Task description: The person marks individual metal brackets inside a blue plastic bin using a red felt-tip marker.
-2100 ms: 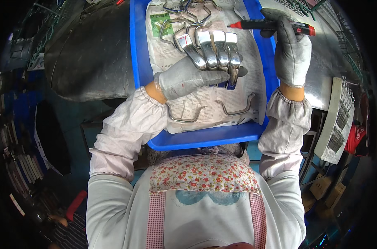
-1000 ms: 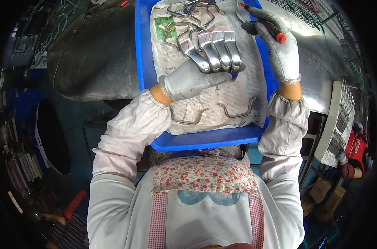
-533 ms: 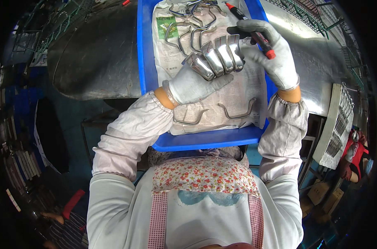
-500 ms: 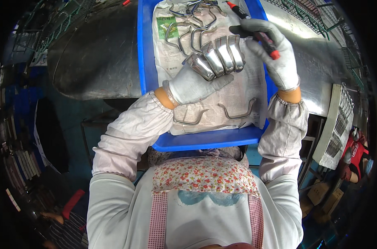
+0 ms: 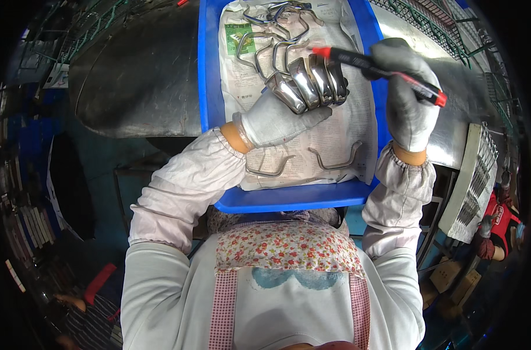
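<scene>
- Right hand (image 5: 408, 102) has swung the red-and-black marker (image 5: 377, 69) in; its tip now meets the fanned metal pieces (image 5: 309, 81).
- Left hand (image 5: 277, 116) clamped on those 4 pieces over the blue tray (image 5: 210, 87).
- Marking looks underway.

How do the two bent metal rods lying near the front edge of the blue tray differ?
The left bent grey metal rod lies partly under the left hand's wrist; the right bent grey metal rod lies fully in view. The left one looks shorter, the right one longer and wider. Both rest on the newspaper lining the blue plastic tray, ends turned upward.
</scene>
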Motion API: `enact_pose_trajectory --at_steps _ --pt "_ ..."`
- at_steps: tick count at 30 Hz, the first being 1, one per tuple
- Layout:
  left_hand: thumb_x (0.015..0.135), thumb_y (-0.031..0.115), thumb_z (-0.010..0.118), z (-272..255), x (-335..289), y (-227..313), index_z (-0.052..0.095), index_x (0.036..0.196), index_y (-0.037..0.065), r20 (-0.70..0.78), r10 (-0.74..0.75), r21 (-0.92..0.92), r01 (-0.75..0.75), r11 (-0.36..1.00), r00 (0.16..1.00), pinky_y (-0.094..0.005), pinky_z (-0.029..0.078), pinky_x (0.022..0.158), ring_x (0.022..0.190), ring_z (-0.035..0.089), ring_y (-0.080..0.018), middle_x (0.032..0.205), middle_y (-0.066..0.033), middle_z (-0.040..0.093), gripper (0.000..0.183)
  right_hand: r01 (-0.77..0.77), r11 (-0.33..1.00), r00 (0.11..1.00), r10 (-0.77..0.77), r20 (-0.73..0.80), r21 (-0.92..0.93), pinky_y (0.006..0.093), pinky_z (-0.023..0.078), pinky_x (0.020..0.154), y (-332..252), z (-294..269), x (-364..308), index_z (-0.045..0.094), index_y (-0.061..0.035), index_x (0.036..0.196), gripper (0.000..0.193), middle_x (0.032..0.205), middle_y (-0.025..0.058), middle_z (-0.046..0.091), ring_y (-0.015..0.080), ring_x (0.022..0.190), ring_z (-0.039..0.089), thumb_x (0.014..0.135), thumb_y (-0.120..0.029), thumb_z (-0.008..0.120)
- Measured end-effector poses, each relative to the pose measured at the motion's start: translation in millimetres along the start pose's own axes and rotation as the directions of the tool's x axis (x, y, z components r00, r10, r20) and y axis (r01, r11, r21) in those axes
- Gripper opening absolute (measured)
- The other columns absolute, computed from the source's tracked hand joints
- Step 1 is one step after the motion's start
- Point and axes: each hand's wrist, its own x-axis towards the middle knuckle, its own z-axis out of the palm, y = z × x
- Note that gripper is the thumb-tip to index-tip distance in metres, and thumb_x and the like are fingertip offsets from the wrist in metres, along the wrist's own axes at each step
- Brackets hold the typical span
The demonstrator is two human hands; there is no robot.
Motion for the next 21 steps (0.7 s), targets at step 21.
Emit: enact_pose_trajectory --at_steps 21 --pt "0.079 0.017 0.07 -2 -2 1 0.062 0.106 0.007 0.046 -0.069 -0.063 0.071 0.995 0.997 -0.0323 0.048 0.083 0.088 0.061 -0.0195 0.096 -0.0055 0.065 0.03 0.176 0.952 0.976 -0.136 0.167 -0.25 0.0288 0.046 0.067 -8 3 10 0.07 -0.0039 0.092 0.031 0.079 0.0068 0.06 0.018 0.073 0.058 0.063 0.006 0.069"
